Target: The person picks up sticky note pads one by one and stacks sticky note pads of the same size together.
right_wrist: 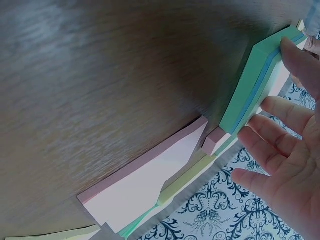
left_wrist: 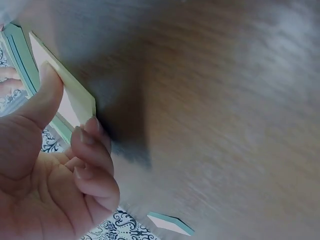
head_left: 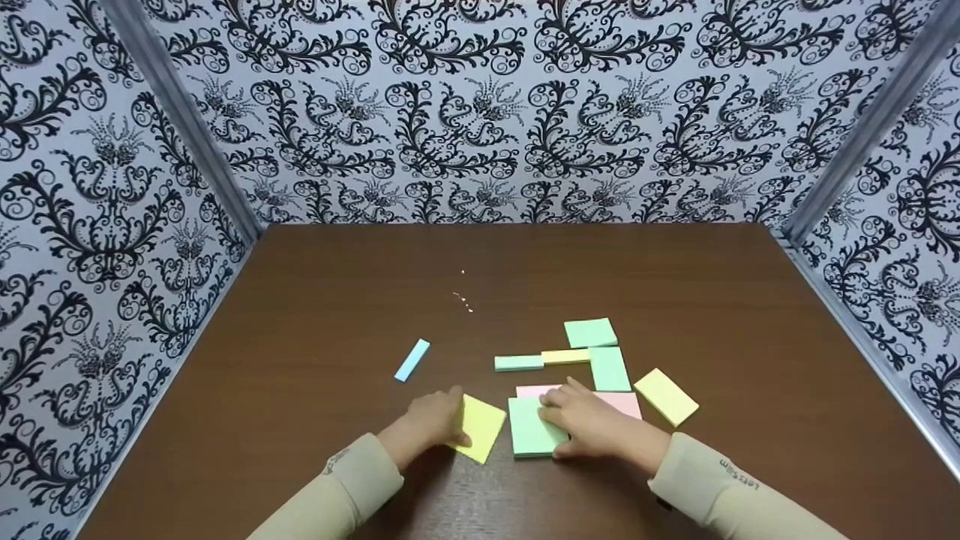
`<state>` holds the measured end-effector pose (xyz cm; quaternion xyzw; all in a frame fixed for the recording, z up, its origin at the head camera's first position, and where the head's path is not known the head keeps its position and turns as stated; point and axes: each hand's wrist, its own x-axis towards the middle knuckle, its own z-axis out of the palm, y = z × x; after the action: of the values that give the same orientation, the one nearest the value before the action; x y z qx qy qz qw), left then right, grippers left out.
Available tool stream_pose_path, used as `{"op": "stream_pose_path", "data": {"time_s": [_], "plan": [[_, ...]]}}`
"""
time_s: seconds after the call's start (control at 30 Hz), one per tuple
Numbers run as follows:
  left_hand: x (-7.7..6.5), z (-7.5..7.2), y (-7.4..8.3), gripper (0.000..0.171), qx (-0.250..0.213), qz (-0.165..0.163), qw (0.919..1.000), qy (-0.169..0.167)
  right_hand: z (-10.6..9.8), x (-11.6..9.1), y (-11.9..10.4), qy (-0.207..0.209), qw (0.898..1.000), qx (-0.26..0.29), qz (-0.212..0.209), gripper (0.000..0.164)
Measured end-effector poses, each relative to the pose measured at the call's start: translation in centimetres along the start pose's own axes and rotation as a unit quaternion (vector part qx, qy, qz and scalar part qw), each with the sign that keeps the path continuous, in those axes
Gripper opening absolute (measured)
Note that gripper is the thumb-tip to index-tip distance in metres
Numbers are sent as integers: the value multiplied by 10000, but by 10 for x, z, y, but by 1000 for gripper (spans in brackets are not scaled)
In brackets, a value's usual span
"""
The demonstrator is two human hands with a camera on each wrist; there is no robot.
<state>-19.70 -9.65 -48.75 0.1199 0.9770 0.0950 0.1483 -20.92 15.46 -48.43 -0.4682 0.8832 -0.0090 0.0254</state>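
My left hand [head_left: 429, 421] pinches a square yellow sticky note pad [head_left: 484, 429], thumb on its near side and fingers on its left edge. In the left wrist view, the thumb presses on the pad's face and the fingertips meet its edge. Just to the right, my right hand [head_left: 596, 421] holds a thick green sticky note stack [head_left: 531, 429], its thumb at the near edge and fingers over the right part. The right wrist view shows a blue layer within this green stack [right_wrist: 250, 90]. Pink pads [head_left: 621, 403] lie behind and beside it, partly hidden by the hand.
Beyond the hands, a narrow green pad [head_left: 518, 363] and a narrow yellow pad [head_left: 565, 357] adjoin two larger green pads [head_left: 609, 369]. A yellow pad [head_left: 666, 397] lies at right, a narrow blue pad [head_left: 412, 361] at left. Patterned walls [head_left: 480, 112] enclose the brown table [head_left: 337, 300].
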Motion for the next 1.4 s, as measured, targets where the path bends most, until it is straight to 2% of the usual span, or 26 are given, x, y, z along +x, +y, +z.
{"op": "stream_pose_path", "data": {"time_s": [0.13, 0.2, 0.4, 0.5, 0.67, 0.8, 0.93, 1.07, 1.13, 1.23, 1.3, 1.4], "plan": [[4, -2, -1, 49, -113, 506, 9987, -29, 0, 0, 0, -36, 10000, -25, 33, 57], [5, -2, 0, 51, -92, 638, 9979, -11, 0, 0, -1, -46, 10000, -26, 40, 57], [9, -5, 3, 69, 39, 719, 9974, -31, -2, 0, -2, -42, 10000, -10, 31, 57], [13, -6, 1, 69, 131, 775, 9968, -143, -2, 0, -2, -42, 10000, 0, 39, 57], [18, -9, -3, 65, 358, 1045, 9933, -326, -2, 0, -2, -48, 10000, -28, 55, 57], [22, -12, -4, 61, 543, 1311, 9884, -548, 0, 1, -1, -61, 10000, -40, 59, 59], [24, -14, -4, 59, 728, 1795, 9782, -746, 1, 1, -1, -33, 10000, -6, 44, 59], [23, -14, -4, 59, 763, 2256, 9688, -684, 1, 1, -1, -9, 10000, -3, 42, 58], [20, -14, -5, 57, 697, 2210, 9709, -600, 1, 1, -1, -19, 10000, -5, 47, 58], [14, -13, -4, 56, 747, 1881, 9781, -492, 2, 1, -1, -35, 10000, 12, 54, 58], [9, -12, -3, 64, 898, 1549, 9826, -497, 1, 0, -1, -36, 10000, -9, 48, 58], [2, -9, -1, 80, 1408, 1131, 9820, -545, 1, 0, 0, -3, 10000, -51, 36, 58]]}}
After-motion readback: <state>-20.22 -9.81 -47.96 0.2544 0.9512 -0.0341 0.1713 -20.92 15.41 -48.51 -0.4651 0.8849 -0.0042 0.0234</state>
